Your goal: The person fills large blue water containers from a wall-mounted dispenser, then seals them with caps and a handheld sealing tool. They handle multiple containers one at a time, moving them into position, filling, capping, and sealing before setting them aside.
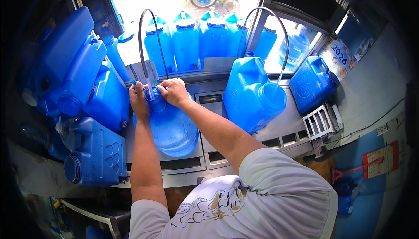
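Observation:
A round, clear blue water jug (172, 136) stands upright on the metal counter, below a curved metal filling spout (140, 42). The spout's pale end reaches down to the jug's neck (156, 101). My left hand (139, 102) is at the left of the neck, its raised fingers pinched on a small bluish piece too small to name. On the other side, my right hand (174, 91) is curled closed against the neck's rim; what lies inside its fingers is hidden. To the right, an uncapped blue container (246, 92) has a second curved spout (286, 42) running into its wide mouth.
Blue containers (102, 92) are stacked at the left, with another lying container (102, 151) nearer. Several capped containers (185, 42) line the window ledge. A blue container (312, 84) and a white rack (321, 123) are at the right. The metal counter edge (183, 178) runs before me.

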Action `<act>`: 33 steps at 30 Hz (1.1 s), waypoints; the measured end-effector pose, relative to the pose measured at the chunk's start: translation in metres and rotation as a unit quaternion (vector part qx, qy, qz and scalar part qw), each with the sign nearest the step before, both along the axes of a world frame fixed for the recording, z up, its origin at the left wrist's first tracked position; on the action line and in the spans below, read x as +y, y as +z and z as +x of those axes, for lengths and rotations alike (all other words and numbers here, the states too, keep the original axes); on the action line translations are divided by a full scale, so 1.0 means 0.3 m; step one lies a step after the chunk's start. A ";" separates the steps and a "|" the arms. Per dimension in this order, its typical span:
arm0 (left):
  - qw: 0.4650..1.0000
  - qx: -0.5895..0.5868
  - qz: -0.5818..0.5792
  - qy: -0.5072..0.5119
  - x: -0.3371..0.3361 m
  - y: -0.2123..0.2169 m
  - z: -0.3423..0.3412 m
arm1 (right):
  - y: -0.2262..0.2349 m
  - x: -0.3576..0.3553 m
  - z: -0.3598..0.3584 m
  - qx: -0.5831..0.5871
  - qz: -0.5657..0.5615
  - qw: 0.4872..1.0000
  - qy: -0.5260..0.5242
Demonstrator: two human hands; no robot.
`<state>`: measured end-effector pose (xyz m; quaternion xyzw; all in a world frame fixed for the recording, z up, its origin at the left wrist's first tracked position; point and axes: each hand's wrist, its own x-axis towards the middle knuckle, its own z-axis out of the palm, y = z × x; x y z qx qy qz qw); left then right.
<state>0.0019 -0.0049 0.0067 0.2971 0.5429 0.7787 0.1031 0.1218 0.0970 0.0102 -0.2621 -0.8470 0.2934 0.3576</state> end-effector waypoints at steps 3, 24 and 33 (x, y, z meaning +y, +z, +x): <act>1.000 0.005 -0.009 0.009 -0.003 -0.003 -0.002 | 0.015 -0.004 0.002 -0.003 -0.033 0.999 0.002; 0.998 0.032 -0.025 0.056 0.002 -0.003 -0.003 | -0.007 0.033 0.010 0.103 -0.184 0.975 0.074; 0.999 0.023 -0.017 0.036 0.003 -0.006 -0.007 | 0.018 0.001 0.035 0.100 -0.177 0.978 0.039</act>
